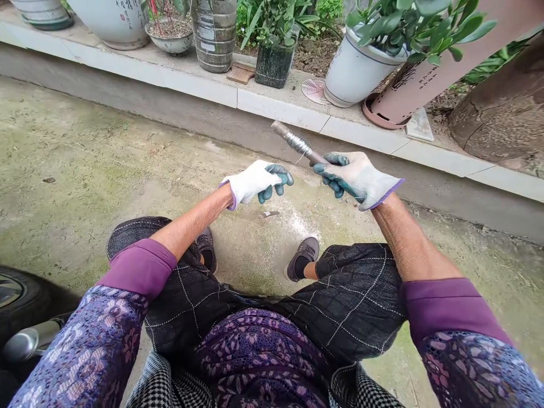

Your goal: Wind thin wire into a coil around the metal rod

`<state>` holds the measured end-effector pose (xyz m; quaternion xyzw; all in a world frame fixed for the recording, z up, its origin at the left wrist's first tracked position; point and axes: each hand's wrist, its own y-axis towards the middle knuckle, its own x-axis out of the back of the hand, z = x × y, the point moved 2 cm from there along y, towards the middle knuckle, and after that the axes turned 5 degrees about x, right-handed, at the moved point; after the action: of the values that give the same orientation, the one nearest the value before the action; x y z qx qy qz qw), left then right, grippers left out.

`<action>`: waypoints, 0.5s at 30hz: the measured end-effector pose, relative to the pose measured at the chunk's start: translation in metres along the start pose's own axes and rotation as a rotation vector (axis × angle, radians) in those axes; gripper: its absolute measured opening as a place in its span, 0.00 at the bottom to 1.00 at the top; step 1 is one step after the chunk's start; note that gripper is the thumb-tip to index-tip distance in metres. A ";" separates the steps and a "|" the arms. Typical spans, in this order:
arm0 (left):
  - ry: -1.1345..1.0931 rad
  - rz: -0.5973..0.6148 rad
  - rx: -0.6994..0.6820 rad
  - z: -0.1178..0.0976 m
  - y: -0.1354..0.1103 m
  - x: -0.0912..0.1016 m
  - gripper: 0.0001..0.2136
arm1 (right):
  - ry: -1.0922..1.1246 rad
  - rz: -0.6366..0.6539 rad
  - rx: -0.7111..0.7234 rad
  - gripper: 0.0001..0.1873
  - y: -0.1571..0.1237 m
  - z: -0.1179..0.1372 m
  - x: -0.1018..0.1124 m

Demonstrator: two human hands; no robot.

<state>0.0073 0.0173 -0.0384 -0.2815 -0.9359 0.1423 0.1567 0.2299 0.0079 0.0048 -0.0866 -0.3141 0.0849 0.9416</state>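
My right hand (346, 175), in a white glove with blue-green coated fingers, is closed around a rod (317, 157). The rod points up and to the left, and shiny thin wire (297, 143) is wound in a coil round its upper part. A loose strand runs from the coil towards my left hand (261, 182). That hand wears a matching glove, and its thumb and fingers are pinched together on the strand's end. The hands are apart, held above the ground in front of my knees.
A low tiled ledge (280, 110) crosses ahead, carrying a white pot (355, 71), a pink planter (408, 90), a dark plastic container (275, 62) and a ribbed bottle (215, 37). A small fragment (270, 214) lies on the concrete (106, 164) beside white powder (300, 222). A tyre (25, 292) is at left.
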 end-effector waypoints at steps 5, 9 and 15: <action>-0.060 -0.020 -0.032 -0.005 0.001 0.005 0.10 | 0.401 0.256 0.139 0.30 -0.016 0.012 -0.006; 0.080 -0.053 -0.043 -0.006 -0.003 0.008 0.07 | 0.214 0.632 0.085 0.29 -0.020 0.004 -0.023; 0.243 -0.085 0.042 0.000 -0.006 0.003 0.06 | -0.464 0.571 0.091 0.10 0.001 -0.016 -0.032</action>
<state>0.0021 0.0139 -0.0356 -0.2534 -0.9180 0.1197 0.2807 0.2141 -0.0002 -0.0267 -0.1071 -0.4785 0.3755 0.7865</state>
